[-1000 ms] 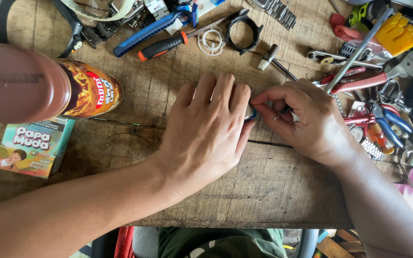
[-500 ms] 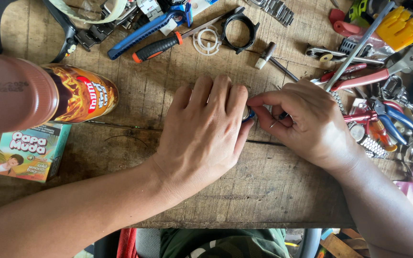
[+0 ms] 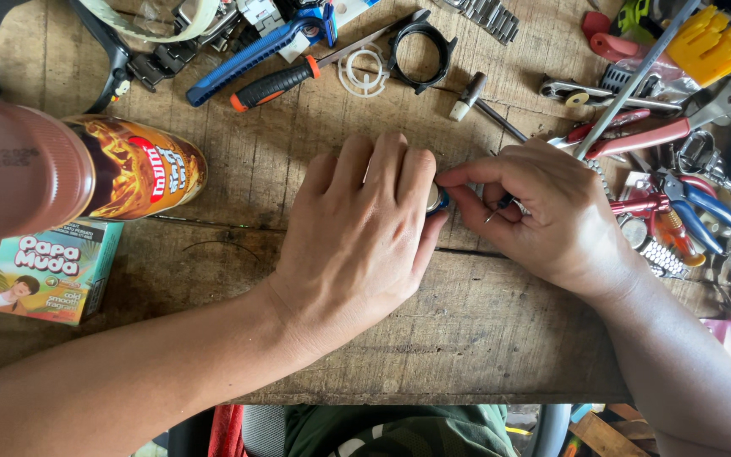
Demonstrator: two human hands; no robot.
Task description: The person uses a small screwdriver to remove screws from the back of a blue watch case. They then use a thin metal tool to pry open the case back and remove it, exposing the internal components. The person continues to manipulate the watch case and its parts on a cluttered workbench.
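1. At the left edge of the frame lie a brown-capped bottle [image 3: 61, 173] on its side and a small teal carton [image 3: 52, 271]; neither hand is near them.
2. My left hand [image 3: 357, 245] rests palm-down at centre frame, fingers curled shut over a small round metal piece with a blue rim [image 3: 437, 200], pinning it to the wooden bench [image 3: 467, 338]. Only its edge shows, so I cannot say what it is.
3. My right hand [image 3: 552, 220], just right of centre, pinches a thin dark tool [image 3: 501, 206] between thumb and forefinger, its tip just beside the piece.
4. The work looks mid-way: the piece is gripped, the tool is at it, nothing is set aside.
5. Pliers [image 3: 687, 211] and other tools crowd the right side, untouched.
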